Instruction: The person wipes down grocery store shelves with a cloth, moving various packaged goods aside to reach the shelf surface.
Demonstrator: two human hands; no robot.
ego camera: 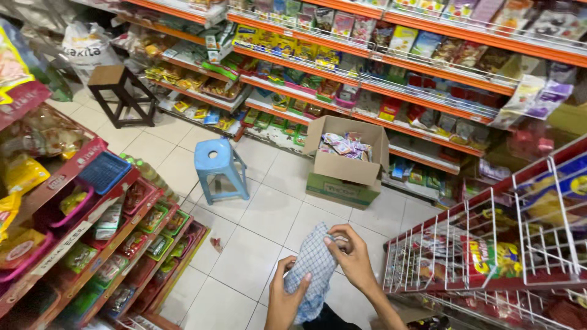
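While gripped from both sides, checked blue-and-white cloth (pixel 313 269) hangs bunched low in the middle of the view, above pale floor tiles (pixel 269 214). Left hand (pixel 284 302) closed round its lower edge, thumb and fingers wrapped on the fabric. Right hand (pixel 351 256) pinched onto its upper part, fingers (pixel 335 239) curled over the top fold. Just beyond, standing on the tiles, open cardboard box (pixel 345 165) filled with small packets, flaps up. Left of that, blue plastic stool (pixel 217 165), and well apart toward the far corner, dark wooden stool (pixel 119 91) beside a white sack (pixel 88 46). Along the back, orange-edged shelves (pixel 367 67) crowded with bright snack packets. Near the right hand, red rack with white wire dividers (pixel 489 244) holding yellow and red bags. Opposite, at the left, red tiered rack (pixel 92 226) with trays of small wrapped goods and a blue basket (pixel 104 171).
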